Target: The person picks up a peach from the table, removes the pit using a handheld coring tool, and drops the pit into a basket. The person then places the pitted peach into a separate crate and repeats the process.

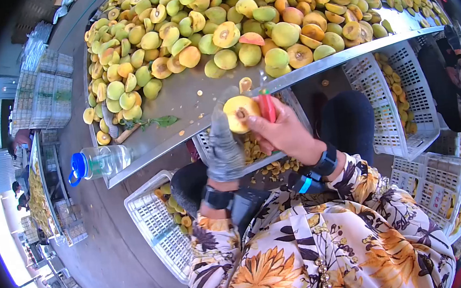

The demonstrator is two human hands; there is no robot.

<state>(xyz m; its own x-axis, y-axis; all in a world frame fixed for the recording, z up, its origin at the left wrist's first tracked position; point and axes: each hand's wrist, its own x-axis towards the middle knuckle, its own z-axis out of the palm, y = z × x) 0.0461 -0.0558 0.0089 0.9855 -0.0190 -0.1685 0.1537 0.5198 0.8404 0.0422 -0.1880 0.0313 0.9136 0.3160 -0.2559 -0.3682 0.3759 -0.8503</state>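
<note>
My left hand (224, 147), in a grey glove, grips a yellow peach half (235, 122) with its cut face and brown pit hollow toward me. My bare right hand (284, 130) is closed around a red-handled knife (267, 107), its short metal tip blurred above the handle. The right thumb touches the peach half at the hollow. Both hands are over the near edge of a metal table (182, 101), where whole and halved peaches (225, 35) are heaped. A small piece of fruit (245, 84) lies just beyond my hands.
Below the table edge, a white crate (203, 146) holds peach pieces. More crates stand at the left (161, 234) and right (392, 123). A blue-capped bottle (102, 162) lies at the table's left corner, near a leafy twig (156, 121). Other people are far left and at the right edge.
</note>
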